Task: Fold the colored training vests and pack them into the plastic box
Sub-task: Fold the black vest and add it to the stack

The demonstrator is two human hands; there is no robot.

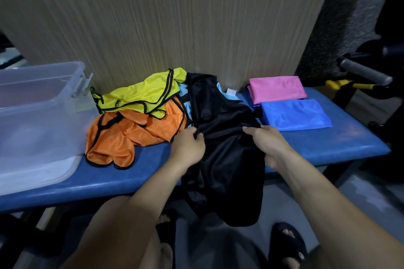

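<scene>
On the blue bench (pixel 328 144), from left: clear plastic box (pixel 37 102) overhanging the near edge; orange vest (pixel 135 135) and yellow vest (pixel 142 93) heaped just right of it. Left hand (pixel 188 148) and right hand (pixel 269 144) each pinching the black vest (pixel 227 159), draped past the near edge. Farther right, folded pink vest (pixel 277 89) and blue vest (pixel 295 115). White tag (pixel 231 92), unreadable.

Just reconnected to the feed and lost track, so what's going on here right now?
A person grips a black vest with the left hand and right hand; it drapes over the blue bench edge. Yellow and orange vests lie crumpled beside it. Folded pink and blue vests sit at the right. The plastic box stands at the left.
</scene>
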